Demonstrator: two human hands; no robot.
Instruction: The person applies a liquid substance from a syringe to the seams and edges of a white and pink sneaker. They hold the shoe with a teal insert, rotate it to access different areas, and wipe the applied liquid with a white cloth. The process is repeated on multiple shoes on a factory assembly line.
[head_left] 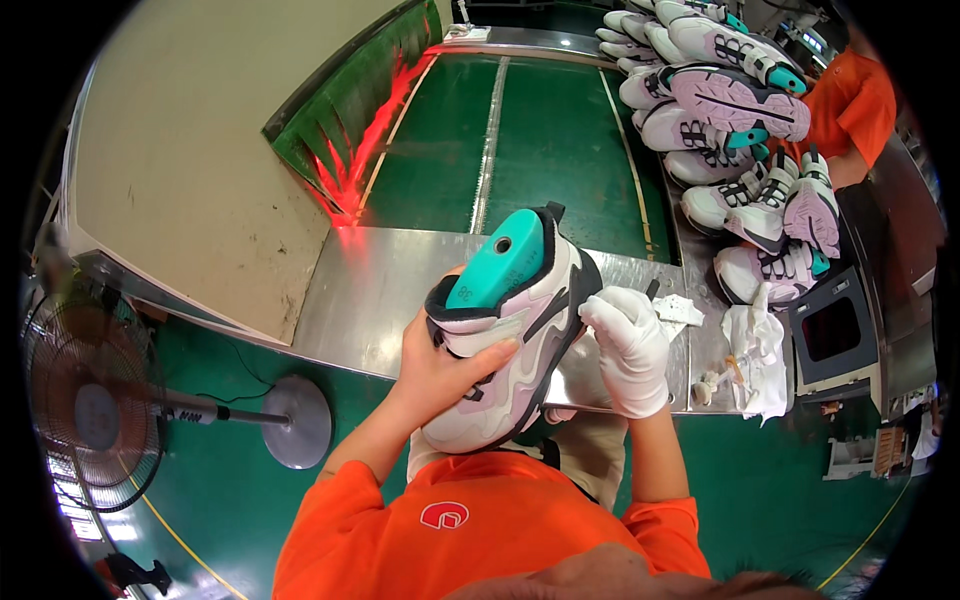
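One held sneaker (528,375): white and pale pink with dark trim, it is in front of the person's orange shirt (490,530); its toe points toward the person, its heel points away, and its sole is turned to the right.
Turquoise last (490,268): it sits inside the opening of the held sneaker, and a round hole shows near its top end.
Left hand (440,362): bare, it grasps the held sneaker from the left side, with the thumb laid across the upper.
Right hand (630,350): in a white glove, it is just right of the held sneaker, fingers bent near the heel side of the sole; whether they touch the sole or pinch something, one cannot tell.
Dark rod (653,290): it shows behind the glove, right of the held sneaker.
Metal table (365,290): its surface extends behind the held sneaker and to both sides.
Green belt (560,150): it lies beyond the held sneaker, with red light (375,150) along its left edge.
Many sneakers (740,105): they are piled beyond the held sneaker, to the right.
White cloth (755,345): it is well right of the held sneaker.
Standing fan (95,415): it is far left of the held sneaker.
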